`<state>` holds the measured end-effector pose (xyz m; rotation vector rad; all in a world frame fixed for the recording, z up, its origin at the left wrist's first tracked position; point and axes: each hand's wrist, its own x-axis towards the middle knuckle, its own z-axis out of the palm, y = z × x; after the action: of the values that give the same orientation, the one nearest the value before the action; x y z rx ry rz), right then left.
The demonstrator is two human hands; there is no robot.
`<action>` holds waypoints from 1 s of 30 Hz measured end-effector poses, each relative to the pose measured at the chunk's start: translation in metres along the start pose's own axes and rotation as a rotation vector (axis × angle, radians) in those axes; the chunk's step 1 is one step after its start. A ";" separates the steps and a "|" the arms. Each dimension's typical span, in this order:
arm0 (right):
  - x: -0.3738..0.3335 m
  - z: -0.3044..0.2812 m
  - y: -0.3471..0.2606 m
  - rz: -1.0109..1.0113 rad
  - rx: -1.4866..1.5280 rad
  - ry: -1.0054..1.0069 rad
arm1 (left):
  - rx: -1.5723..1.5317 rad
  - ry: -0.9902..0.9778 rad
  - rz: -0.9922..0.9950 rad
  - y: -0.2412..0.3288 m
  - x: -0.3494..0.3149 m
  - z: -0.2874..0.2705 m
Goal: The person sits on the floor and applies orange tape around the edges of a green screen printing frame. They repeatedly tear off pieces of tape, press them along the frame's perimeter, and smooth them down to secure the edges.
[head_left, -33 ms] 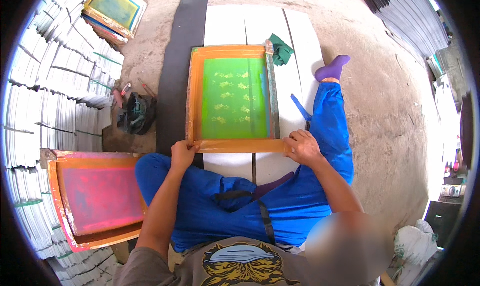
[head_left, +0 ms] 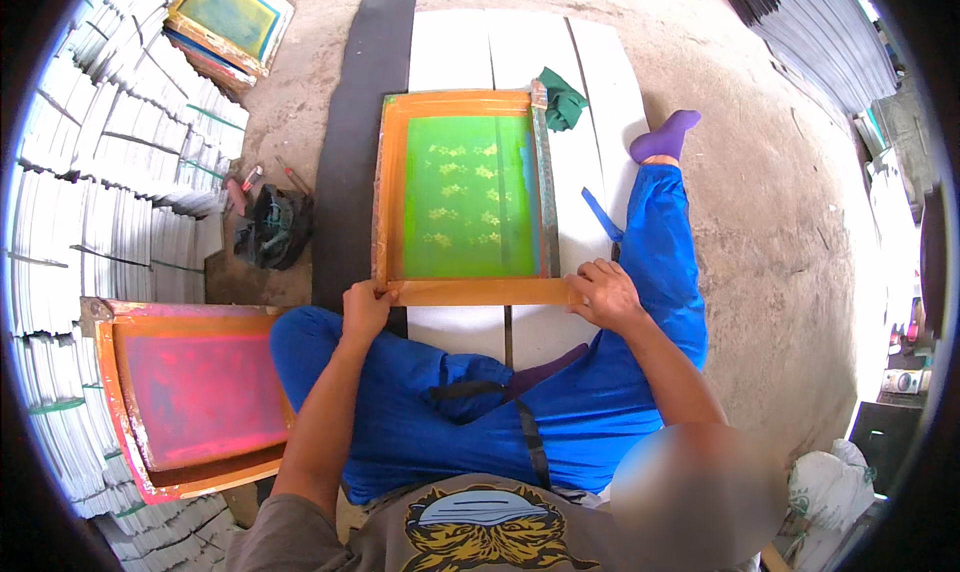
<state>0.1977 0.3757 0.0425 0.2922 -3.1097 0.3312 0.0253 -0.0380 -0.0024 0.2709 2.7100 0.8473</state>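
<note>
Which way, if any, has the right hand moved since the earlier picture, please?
No, no shift shows: the right hand is in the same place against the white boards, at the right end of the brown strip.

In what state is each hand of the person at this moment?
Left hand: closed, pinching the left end of the brown tape strip.
Right hand: closed, holding the strip's right end.

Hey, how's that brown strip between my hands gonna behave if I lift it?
The brown strip is probably light, since it looks thin, like tape. It's likely floppy too: it runs straight between the left hand and right hand, but may curl if one lets go.
</note>
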 end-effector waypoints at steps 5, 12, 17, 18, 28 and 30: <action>0.003 0.012 0.002 -0.011 -0.001 -0.039 | 0.018 0.018 -0.030 -0.002 0.000 0.003; 0.005 0.019 0.001 -0.019 -0.052 -0.056 | 0.035 -0.018 -0.132 0.005 0.002 0.000; 0.007 0.021 -0.003 -0.021 -0.078 -0.064 | -0.002 -0.029 -0.154 0.012 0.000 -0.004; 0.007 0.023 -0.004 -0.028 -0.099 -0.056 | 0.009 -0.027 -0.171 0.008 0.002 -0.001; 0.001 0.031 -0.050 0.003 -0.450 -0.196 | 0.013 -0.043 -0.151 -0.007 0.006 0.002; 0.000 0.037 -0.055 0.035 -0.392 -0.113 | 0.025 -0.053 -0.134 0.008 0.005 -0.002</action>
<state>0.2086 0.3154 0.0176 0.2566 -3.1943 -0.3056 0.0206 -0.0311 0.0029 0.1134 2.6571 0.7574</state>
